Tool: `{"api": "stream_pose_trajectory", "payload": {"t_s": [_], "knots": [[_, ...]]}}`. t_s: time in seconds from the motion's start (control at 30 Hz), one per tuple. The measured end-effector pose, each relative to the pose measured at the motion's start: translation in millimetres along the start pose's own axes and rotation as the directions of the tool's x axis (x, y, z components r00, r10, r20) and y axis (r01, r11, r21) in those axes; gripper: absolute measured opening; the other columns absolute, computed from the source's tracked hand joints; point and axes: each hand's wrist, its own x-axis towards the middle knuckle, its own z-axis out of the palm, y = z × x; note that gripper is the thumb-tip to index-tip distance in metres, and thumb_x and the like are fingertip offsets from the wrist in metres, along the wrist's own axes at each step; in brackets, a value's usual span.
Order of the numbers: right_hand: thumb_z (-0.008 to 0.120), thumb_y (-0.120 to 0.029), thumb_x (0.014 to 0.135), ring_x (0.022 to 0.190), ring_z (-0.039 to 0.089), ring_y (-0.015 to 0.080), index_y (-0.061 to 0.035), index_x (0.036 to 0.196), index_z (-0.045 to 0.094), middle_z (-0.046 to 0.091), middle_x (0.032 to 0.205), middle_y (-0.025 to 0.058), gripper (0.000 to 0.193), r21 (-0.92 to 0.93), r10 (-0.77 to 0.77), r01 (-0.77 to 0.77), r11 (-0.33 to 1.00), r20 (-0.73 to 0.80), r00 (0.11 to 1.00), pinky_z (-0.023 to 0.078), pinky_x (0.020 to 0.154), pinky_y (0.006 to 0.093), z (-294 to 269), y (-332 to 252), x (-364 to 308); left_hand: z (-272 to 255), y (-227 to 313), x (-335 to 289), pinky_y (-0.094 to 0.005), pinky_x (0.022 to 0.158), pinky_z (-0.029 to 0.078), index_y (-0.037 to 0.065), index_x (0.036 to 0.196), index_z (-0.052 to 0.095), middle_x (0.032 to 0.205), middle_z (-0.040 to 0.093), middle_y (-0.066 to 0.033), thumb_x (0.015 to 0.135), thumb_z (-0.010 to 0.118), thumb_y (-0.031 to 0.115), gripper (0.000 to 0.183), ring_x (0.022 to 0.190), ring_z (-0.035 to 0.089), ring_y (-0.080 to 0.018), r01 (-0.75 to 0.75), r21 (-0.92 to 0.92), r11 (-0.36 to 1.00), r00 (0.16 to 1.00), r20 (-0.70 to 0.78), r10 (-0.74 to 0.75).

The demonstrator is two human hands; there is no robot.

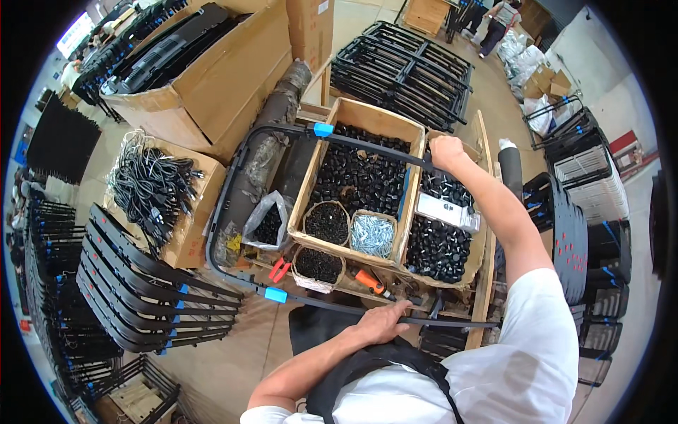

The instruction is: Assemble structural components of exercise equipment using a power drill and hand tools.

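Note:
A black U-shaped tube frame point(224, 192) with blue wraps lies across the workbench, its curved end to the left. My right hand point(446, 152) is closed around the far leg of it, near that leg's end. Lower down, my left hand point(383, 322) grips the near leg, close to my body. Beneath the frame stands a wooden box point(318, 168) filled with black plastic caps point(364, 173). Inside it are a tub of silvery screws point(372, 234) and a tub of small dark fasteners point(326, 223). Red-handled pliers point(280, 270) and an orange-handled tool point(370, 281) lie nearby.
More black caps point(438, 249) fill a box on the right, under a white packet point(446, 210). Coiled cables point(152, 187) sit on a carton at left, above stacked curved black frames point(141, 290). Black metal frames point(402, 71) lie beyond the bench. A person point(503, 25) walks far off.

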Motion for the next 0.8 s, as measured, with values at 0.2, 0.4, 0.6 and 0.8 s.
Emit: {"api": "stream_pose_trajectory", "payload": {"t_s": [0.2,0.4,0.6,0.8], "knots": [[0.065,-0.016,0.090,0.103,0.078,0.0341,-0.0083,0.102,0.081,0.080,0.108,0.0170,0.022,-0.006,-0.097,0.097,0.995,0.068,0.993,0.063,0.085,0.0453,8,4,1,-12,3,-5,-0.0525,0.101,0.052,0.016,0.133,0.065,0.123,0.070,-0.0249,0.099,0.064,0.024,0.035,0.118,0.067,-0.0424,0.003,0.024,1.000,0.999,0.048,-0.004],[0.067,-0.018,0.089,0.101,0.079,0.0315,-0.0085,0.103,0.081,0.081,0.106,0.0144,0.022,0.028,-0.049,0.051,0.998,-0.079,0.996,0.063,0.083,0.0453,9,-3,9,-2,-7,-1,-0.0525,0.094,0.055,0.026,0.139,0.063,0.120,0.073,-0.0204,0.102,0.056,0.025,0.038,0.111,0.069,-0.0417,0.051,-0.072,0.996,0.985,0.171,-0.038],[0.067,-0.020,0.090,0.102,0.079,0.0287,-0.0101,0.104,0.083,0.081,0.110,0.0124,0.023,-0.031,-0.072,0.076,0.997,0.107,0.992,0.062,0.086,0.0415,11,-1,3,0,0,5,-0.0504,0.098,0.055,0.024,0.137,0.069,0.124,0.074,-0.0161,0.106,0.056,0.043,0.038,0.114,0.069,-0.0404,0.014,-0.067,0.998,0.986,0.166,-0.003],[0.067,-0.019,0.090,0.101,0.079,0.0287,-0.0097,0.100,0.081,0.081,0.106,0.0131,0.020,-0.016,-0.115,0.114,0.993,-0.101,0.988,0.064,0.081,0.0408,19,-3,2,3,-1,6,-0.0511,0.096,0.055,0.021,0.141,0.063,0.126,0.074,-0.0154,0.103,0.063,0.042,0.042,0.114,0.070,-0.0402,0.017,-0.033,0.999,0.996,0.084,-0.015]]}}
